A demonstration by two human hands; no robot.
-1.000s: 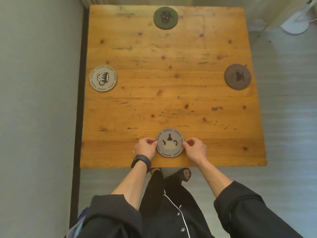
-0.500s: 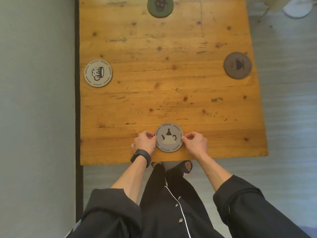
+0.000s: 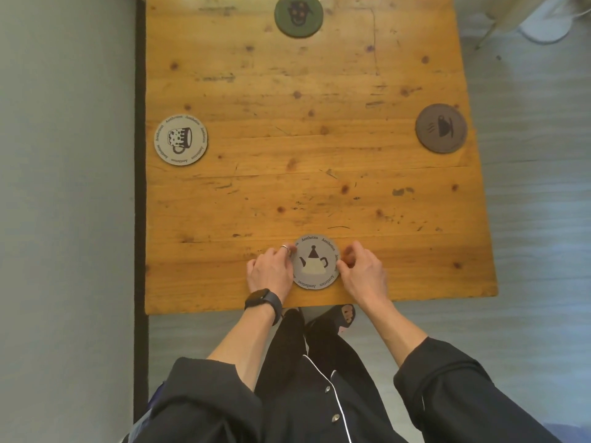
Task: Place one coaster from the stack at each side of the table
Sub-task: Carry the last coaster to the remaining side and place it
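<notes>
Looking down, I saw the teapot coaster [image 3: 316, 262] lying flat at the near edge of the wooden table [image 3: 319, 155], its teapot print upright toward me. My left hand [image 3: 270, 270] and right hand [image 3: 361, 271] pinched its opposite rims, fingers curled. Other coasters lay by the edges: mug coaster [image 3: 180, 139] left, cup coaster [image 3: 441, 128] right, green coaster [image 3: 298, 15] far.
</notes>
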